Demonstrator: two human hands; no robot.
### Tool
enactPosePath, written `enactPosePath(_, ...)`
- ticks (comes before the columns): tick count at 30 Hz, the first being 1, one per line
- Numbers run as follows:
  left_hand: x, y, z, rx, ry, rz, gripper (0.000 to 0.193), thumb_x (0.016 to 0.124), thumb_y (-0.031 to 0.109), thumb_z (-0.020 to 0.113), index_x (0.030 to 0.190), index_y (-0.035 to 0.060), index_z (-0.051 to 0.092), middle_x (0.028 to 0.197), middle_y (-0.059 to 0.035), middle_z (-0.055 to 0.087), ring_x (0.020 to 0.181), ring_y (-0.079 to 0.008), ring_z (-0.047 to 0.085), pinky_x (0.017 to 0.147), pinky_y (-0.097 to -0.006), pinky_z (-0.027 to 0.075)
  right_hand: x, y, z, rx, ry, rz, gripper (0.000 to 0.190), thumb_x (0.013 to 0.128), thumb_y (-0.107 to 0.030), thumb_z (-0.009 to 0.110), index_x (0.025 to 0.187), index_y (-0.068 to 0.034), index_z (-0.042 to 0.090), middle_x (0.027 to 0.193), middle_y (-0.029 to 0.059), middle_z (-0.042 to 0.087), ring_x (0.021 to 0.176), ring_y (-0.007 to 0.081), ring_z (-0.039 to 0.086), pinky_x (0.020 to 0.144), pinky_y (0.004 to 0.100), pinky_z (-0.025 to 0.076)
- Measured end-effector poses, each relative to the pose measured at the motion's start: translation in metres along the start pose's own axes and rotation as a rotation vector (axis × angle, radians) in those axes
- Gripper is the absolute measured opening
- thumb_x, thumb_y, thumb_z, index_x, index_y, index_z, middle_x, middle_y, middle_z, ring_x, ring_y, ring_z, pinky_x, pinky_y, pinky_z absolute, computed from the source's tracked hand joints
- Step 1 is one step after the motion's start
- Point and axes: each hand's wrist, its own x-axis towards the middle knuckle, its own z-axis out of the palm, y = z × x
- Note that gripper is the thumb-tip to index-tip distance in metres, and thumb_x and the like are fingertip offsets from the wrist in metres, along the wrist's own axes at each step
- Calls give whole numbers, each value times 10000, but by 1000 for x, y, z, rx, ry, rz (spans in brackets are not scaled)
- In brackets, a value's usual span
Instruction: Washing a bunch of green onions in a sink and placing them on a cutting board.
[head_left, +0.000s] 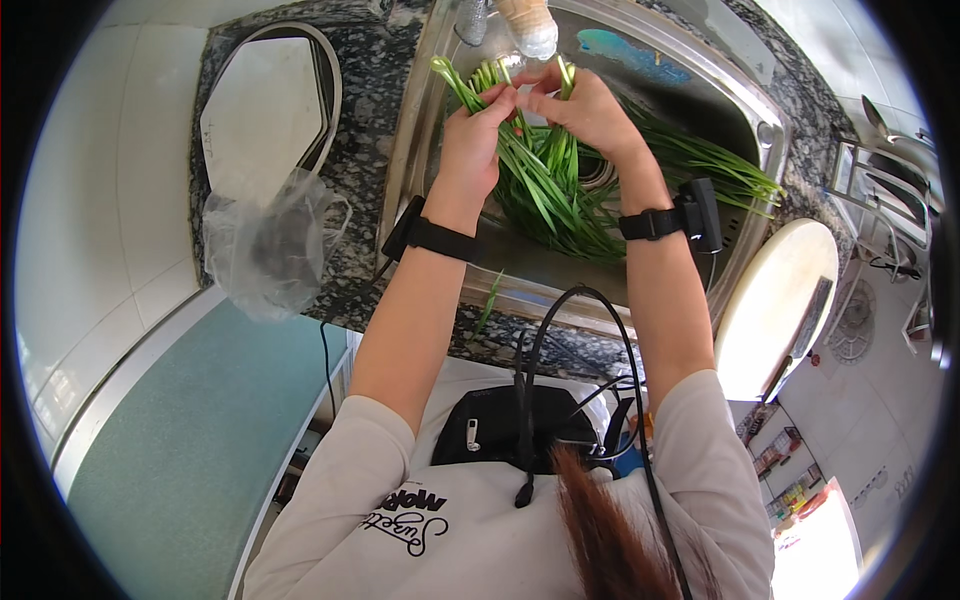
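My left hand grips a bunch of long green garlic chives near their pale stem ends. Close beside it, my right hand pinches some of the stems, and the fingertips of both hands nearly meet. The leaves hang down into a stainless steel sink and hide part of its drain. More chives lie along the sink's right side, with their pale ends on the rim. Just above my hands is a tap spout with a tan covering and a whitish tip.
Left of the sink, a crumpled clear plastic bag overlaps a pale board in a round-rimmed tray on the speckled stone counter. A round cutting board stands at the right. Beyond it is a metal rack. A loose leaf lies by the front rim.
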Motion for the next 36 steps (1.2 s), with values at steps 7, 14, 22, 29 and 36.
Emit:
enactPosePath(7, -6, 8, 14, -49, -3, -8, 274, 829, 156, 613, 1054, 3, 586, 896, -25, 587, 743, -117, 518, 628, -239, 424, 4, 4, -2, -136, 28, -142, 291, 716, -226, 711, 898, -9, 642, 736, 64, 636, 655, 128, 580, 597, 267, 453)
enactPosePath(14, -5, 7, 13, 90, -23, 46, 311, 773, 73, 658, 1061, -12, 580, 942, -64, 596, 823, -131, 560, 725, -252, 455, 4, 5, -7, 41, 47, -59, 209, 756, -159, 644, 869, 17, 646, 708, 51, 624, 645, 108, 570, 596, 249, 446)
enactPosePath(22, -2, 5, 12, 134, -21, 68, 198, 748, -11, 623, 944, -33, 610, 871, -72, 613, 766, -129, 561, 651, -243, 441, 6, 8, -11, 46, 47, -40, 254, 786, -177, 609, 933, 28, 640, 733, 45, 622, 665, 105, 557, 610, 258, 440)
enactPosePath(29, 3, 7, 12, 58, -105, -20, 230, 729, -59, 558, 954, -16, 579, 881, -69, 588, 744, -130, 535, 607, -252, 416, 6, 0, -9, 67, 39, 34, 333, 772, -266, 657, 978, -5, 630, 735, 44, 609, 637, 107, 532, 603, 261, 445)
enactPosePath(36, 2, 1, 8, 176, -254, -118, 320, 740, -56, 561, 1048, 17, 519, 886, -60, 554, 788, -139, 540, 674, -244, 429, 3, -2, 11, -15, 5, 51, 294, 777, -266, 680, 913, -9, 638, 771, 17, 613, 684, 78, 517, 603, 247, 429)
